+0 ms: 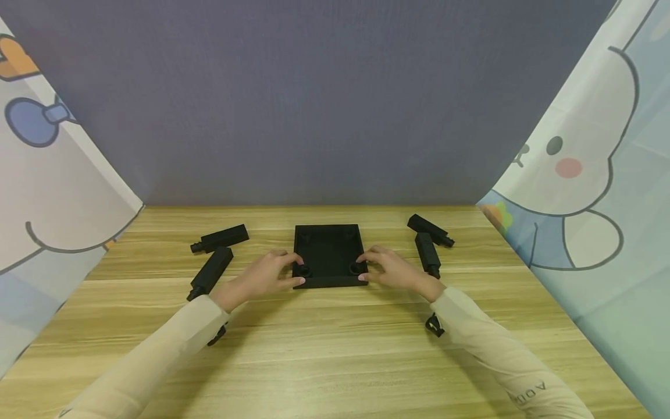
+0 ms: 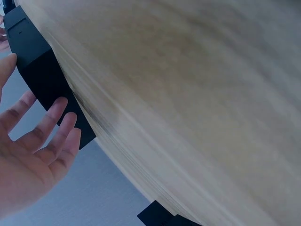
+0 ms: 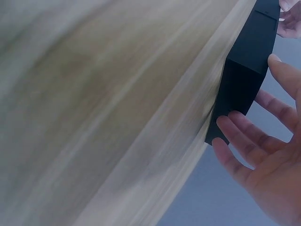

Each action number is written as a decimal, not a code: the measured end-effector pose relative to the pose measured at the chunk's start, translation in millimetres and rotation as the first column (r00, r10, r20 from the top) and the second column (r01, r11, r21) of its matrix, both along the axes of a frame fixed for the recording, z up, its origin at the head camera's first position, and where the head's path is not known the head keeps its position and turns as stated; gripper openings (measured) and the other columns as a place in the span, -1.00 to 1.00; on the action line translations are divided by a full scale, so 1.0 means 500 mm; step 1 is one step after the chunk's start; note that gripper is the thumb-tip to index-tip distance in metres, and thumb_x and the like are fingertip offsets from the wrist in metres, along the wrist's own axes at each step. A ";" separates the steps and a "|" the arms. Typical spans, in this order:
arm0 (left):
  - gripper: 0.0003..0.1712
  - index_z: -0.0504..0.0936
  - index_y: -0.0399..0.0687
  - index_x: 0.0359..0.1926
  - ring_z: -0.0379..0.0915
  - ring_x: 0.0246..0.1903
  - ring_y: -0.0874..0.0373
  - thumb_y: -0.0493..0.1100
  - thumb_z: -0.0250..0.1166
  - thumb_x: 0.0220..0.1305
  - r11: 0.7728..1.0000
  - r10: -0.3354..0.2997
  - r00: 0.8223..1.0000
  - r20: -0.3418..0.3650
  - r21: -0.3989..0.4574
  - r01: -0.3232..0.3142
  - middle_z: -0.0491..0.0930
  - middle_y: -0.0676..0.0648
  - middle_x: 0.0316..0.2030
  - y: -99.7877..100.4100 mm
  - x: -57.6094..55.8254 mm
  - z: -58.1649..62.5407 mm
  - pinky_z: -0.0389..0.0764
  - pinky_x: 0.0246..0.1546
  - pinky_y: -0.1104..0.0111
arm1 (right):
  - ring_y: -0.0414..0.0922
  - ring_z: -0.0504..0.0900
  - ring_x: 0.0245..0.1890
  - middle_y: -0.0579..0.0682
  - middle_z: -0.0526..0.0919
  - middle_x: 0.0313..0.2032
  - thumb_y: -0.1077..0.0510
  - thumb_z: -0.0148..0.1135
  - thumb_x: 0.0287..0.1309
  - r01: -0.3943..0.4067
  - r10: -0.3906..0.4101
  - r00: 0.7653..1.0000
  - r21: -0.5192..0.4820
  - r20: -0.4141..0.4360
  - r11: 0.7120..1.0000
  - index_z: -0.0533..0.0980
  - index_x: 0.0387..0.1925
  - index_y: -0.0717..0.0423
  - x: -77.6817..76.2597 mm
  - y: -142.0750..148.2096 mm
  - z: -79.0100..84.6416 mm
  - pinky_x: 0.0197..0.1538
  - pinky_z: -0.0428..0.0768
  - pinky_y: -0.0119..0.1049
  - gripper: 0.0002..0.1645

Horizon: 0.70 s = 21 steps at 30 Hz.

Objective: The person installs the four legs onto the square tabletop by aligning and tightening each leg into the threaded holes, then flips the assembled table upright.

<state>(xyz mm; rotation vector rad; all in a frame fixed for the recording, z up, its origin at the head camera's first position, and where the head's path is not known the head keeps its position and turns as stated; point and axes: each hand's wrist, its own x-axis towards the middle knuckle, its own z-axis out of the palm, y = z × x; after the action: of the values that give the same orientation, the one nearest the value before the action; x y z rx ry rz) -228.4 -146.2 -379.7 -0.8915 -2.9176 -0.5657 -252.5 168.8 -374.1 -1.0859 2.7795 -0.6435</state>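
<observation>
A shallow black square tray-like piece lies on the wooden table, its raised rim facing up and round sockets in its inner corners. My left hand holds its left side near the front corner, index finger over the rim and thumb at the front edge. My right hand grips the right side in the same way. From the left wrist, the fingers rest along the outer wall of the black piece. In the right wrist view the fingers touch the opposite wall.
Two black square posts with narrow stepped ends, one farther back and one nearer, lie left of the tray-like piece. Two similar posts lie on the right. A grey partition stands behind the table.
</observation>
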 end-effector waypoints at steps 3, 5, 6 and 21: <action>-0.55 0.52 0.07 -0.01 0.43 -0.39 0.18 0.16 0.24 0.14 1.000 -0.004 1.000 0.001 0.003 0.004 0.54 -0.04 -0.28 0.000 0.000 0.000 0.46 -0.39 0.35 | 0.01 0.52 -0.09 0.07 0.48 0.00 -0.08 0.18 0.14 -0.004 0.004 1.000 -0.002 0.004 1.000 0.46 0.06 0.07 0.001 -0.001 0.001 -0.09 0.51 -0.13 -0.50; -0.55 0.52 0.07 -0.01 0.44 -0.37 0.17 0.16 0.23 0.15 1.000 -0.004 1.000 0.007 0.008 0.004 0.54 -0.04 -0.27 0.000 0.001 0.000 0.47 -0.37 0.33 | 0.01 0.51 -0.09 0.07 0.48 0.00 -0.08 0.18 0.14 -0.005 0.005 1.000 -0.002 0.006 1.000 0.46 0.06 0.06 0.002 -0.001 0.003 -0.09 0.51 -0.12 -0.50; -0.55 0.52 0.06 -0.01 0.45 -0.36 0.16 0.15 0.24 0.15 1.000 -0.007 1.000 0.006 0.011 0.007 0.54 -0.05 -0.25 -0.001 0.001 0.000 0.48 -0.36 0.32 | 0.01 0.51 -0.09 0.07 0.48 0.00 -0.08 0.18 0.14 -0.006 0.006 1.000 -0.002 0.005 1.000 0.46 0.06 0.07 0.003 -0.001 0.003 -0.09 0.51 -0.11 -0.50; -0.54 0.53 0.05 -0.02 0.50 -0.25 0.13 0.18 0.22 0.15 0.999 -0.011 1.000 0.001 0.030 0.011 0.56 -0.03 -0.19 -0.011 0.000 -0.008 0.53 -0.26 0.27 | 0.05 0.51 0.00 0.11 0.48 0.04 -0.04 0.16 0.17 -0.026 0.026 1.000 -0.027 0.003 0.999 0.44 0.08 0.14 0.000 0.007 0.007 -0.03 0.53 -0.08 -0.50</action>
<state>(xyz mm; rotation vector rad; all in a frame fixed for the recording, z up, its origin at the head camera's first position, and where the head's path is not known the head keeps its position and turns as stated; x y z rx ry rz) -228.6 -151.5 -383.7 -0.9042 -2.8990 -0.6095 -252.4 172.1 -370.5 -1.1228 2.7570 -0.6810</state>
